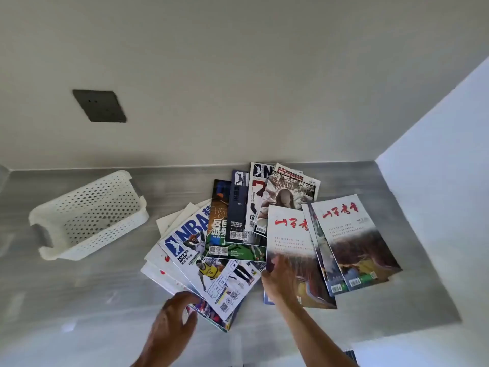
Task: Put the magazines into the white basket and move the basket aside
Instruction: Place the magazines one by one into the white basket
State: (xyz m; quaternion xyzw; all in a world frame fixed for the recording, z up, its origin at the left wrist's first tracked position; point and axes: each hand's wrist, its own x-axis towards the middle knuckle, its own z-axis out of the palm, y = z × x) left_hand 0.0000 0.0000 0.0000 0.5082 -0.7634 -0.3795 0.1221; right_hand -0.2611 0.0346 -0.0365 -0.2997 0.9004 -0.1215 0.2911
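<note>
The magazines (238, 234) lay fanned out across the grey desk (410, 300), overlapping one another, with the white basket (87, 215) standing apart to their left and holding none of them. My left hand (172, 319) rested at the near edge of the NBA magazine (209, 263), fingers loosely bent over its corner and not yet holding it. My right hand (280, 276) lay with straight fingers on the red-titled magazine (291, 250), pressing, not clasping.

I judged these would handle as thin, glossy and floppy things: light singly, slippery against each other, likely to slide if lifted as a loose fan. Squaring them into a stack and taking them by the spine edges seemed the safest grip.

How many lay beneath the top covers I could not tell, and my left fingertips were blurred, so their contact was uncertain.
</note>
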